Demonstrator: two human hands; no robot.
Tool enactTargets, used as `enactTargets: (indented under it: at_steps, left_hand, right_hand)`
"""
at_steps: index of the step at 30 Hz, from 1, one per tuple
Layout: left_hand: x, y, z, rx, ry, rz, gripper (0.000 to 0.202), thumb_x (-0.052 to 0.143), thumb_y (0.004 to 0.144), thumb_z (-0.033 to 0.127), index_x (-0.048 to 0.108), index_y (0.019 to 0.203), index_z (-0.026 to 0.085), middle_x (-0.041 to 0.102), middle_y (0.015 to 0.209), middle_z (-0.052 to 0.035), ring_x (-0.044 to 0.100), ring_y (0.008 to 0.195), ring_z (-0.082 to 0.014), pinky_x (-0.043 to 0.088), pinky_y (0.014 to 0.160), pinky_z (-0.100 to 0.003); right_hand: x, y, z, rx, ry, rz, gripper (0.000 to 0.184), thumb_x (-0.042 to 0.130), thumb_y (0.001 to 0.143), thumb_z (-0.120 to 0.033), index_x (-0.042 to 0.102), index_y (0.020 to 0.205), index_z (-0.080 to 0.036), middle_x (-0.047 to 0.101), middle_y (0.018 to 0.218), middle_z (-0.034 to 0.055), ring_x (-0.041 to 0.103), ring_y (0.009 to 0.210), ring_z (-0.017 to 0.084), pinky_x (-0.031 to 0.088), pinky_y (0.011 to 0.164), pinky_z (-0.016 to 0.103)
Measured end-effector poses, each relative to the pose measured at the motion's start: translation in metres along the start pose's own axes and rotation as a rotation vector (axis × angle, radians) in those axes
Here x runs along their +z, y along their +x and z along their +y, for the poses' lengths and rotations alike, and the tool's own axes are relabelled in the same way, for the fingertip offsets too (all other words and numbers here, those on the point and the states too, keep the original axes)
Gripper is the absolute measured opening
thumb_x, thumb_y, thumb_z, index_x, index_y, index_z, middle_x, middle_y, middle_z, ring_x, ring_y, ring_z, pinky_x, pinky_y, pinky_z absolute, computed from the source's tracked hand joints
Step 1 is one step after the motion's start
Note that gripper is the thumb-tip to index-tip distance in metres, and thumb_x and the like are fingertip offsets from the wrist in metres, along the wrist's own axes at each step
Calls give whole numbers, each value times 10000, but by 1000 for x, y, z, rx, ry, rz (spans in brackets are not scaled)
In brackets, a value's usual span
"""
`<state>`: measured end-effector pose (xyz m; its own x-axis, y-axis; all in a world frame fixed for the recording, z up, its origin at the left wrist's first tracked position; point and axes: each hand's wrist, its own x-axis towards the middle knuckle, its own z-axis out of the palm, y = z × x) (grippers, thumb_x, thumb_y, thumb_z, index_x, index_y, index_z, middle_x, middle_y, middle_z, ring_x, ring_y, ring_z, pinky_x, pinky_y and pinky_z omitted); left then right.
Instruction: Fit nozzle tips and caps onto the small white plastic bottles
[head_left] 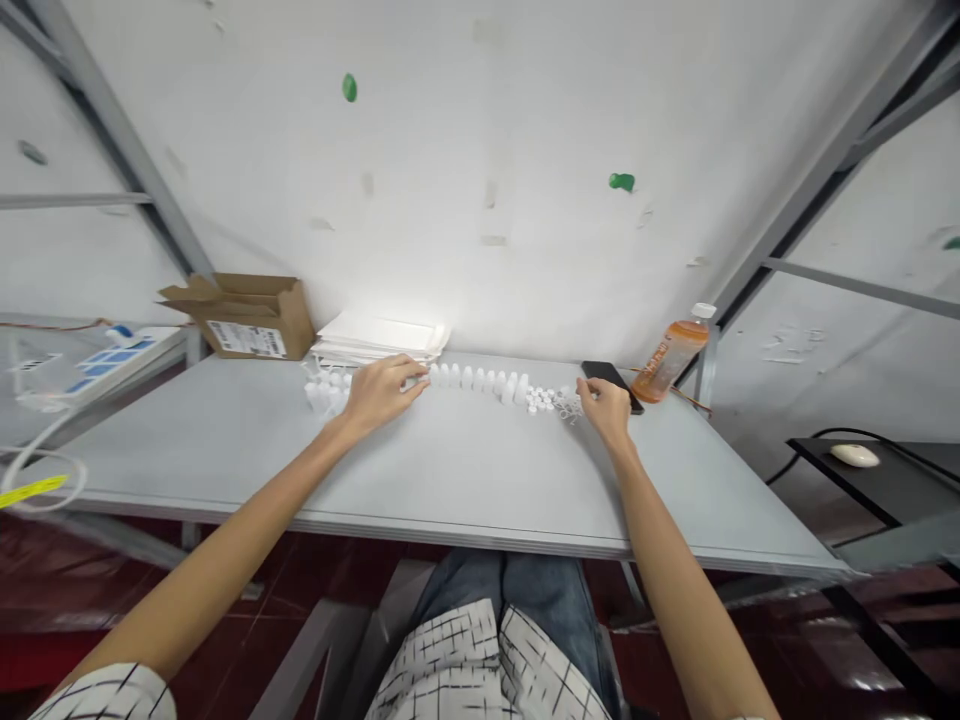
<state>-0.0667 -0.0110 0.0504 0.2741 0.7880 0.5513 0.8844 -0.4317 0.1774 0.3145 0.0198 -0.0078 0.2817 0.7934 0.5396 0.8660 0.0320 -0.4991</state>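
Small white bottles (480, 380) stand upright in a row across the middle of the table. At the row's left end, my left hand (379, 393) has its thumb and forefinger on the last small white bottle (433, 374). Right of the row lies a pile of small white caps (538, 400), with thin white ring-like pieces (568, 404) beside it. Over these pieces my right hand (606, 408) is closed in a pinch; what its fingertips hold is too small to make out. More white pieces (324, 388) are heaped left of my left hand, partly behind it.
An opened cardboard box (251, 315) and a stack of white sheets (379, 337) sit at the back left. Behind my right hand lies a black phone (611, 378), near an orange drink bottle (670, 358). The grey table (465, 470) ends before my lap.
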Motion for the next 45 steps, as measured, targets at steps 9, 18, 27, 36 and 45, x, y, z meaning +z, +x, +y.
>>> enactTargets:
  at_steps: [9,18,27,36,45]
  left_hand:
    - [-49,-22,-78,116,192,-55,166,719,812,403,799,821,258,682,1030,-72,556,1045,-278,354,931,-449]
    - [-30,-21,-81,106,179,-91,138,705,835,337,799,766,264,621,1052,-75,525,1066,-267,319,964,-470]
    - [-29,-3,-62,148,107,-67,163,697,843,284,754,709,210,651,934,-69,564,945,-246,373,823,-405]
    - [11,34,13,195,-275,-17,206,659,874,325,711,716,204,729,994,-51,633,938,-218,441,856,-377]
    - [61,41,45,-74,-873,19,348,661,838,493,680,714,169,688,639,-33,638,623,-159,484,650,-284]
  right_hand:
    - [12,3,9,-36,-8,28,507,445,848,-545,754,731,-161,748,791,140,598,657,225,342,620,317]
    - [12,1,5,-49,-22,16,407,486,836,-465,742,714,-173,742,784,112,576,631,203,324,613,311]
    - [7,-2,-2,-89,22,99,434,475,884,-485,719,694,-180,722,747,96,571,630,190,323,611,297]
    - [12,-16,-48,-309,222,147,442,448,946,-470,629,657,-190,678,699,69,545,555,145,387,573,281]
    - [27,-42,-123,-575,323,-38,273,439,974,-320,662,851,-220,717,867,81,640,837,194,456,694,300]
